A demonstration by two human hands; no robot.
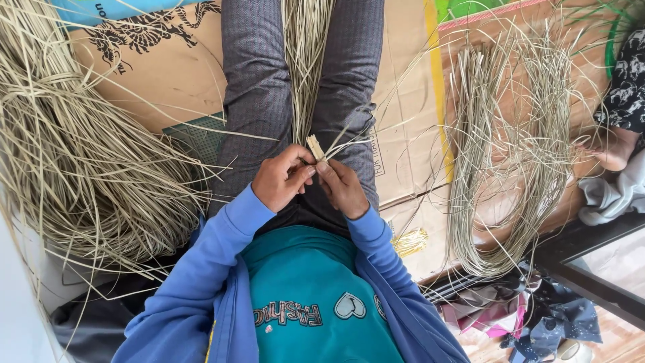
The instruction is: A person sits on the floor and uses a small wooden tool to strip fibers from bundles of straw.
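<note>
Cardboard floor; stiff, flat reed strips.

Cardboard, loose straw heap

The straw strands were all a pale, dried-out tan, same as the big heap. Trousers were grey with a fine check, the jacket sleeves bright blue over a teal shirt, and the brown cardboard had a black dragon print.
</note>
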